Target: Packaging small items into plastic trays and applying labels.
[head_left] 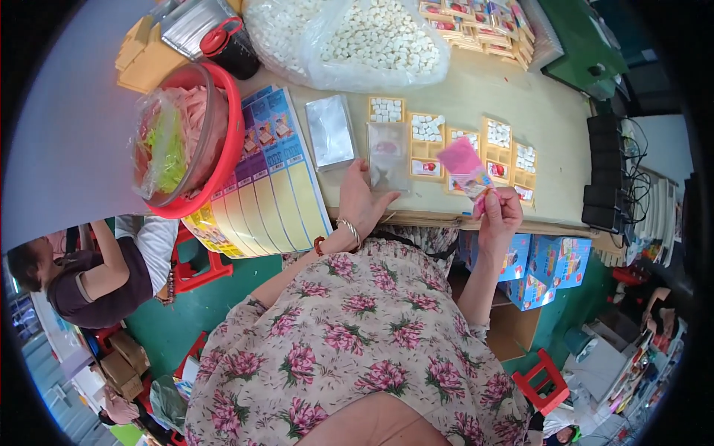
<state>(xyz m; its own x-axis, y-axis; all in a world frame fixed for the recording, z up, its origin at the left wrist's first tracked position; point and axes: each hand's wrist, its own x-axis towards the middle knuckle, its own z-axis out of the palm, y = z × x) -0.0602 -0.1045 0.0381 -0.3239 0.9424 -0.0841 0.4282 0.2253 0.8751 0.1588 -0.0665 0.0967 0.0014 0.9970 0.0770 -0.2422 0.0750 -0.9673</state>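
Note:
My left hand (363, 199) rests flat on the wooden table's front edge, fingers touching a clear plastic sleeve (388, 154) lying there. Raised just off the table's edge, my right hand (500, 212) pinches a small pink packet (465, 169). Behind both hands runs a row of yellow card trays (427, 143) filled with small white pieces. A silver foil pack (331, 131) lies left of the sleeve.
A red basin (195, 141) with bagged pink and green bits sits on a stack of printed sheets (275, 186). Big bags of white pieces (372, 37) stand at the back. Blue boxes (547, 264) sit under the table. Another person (89, 275) crouches at left.

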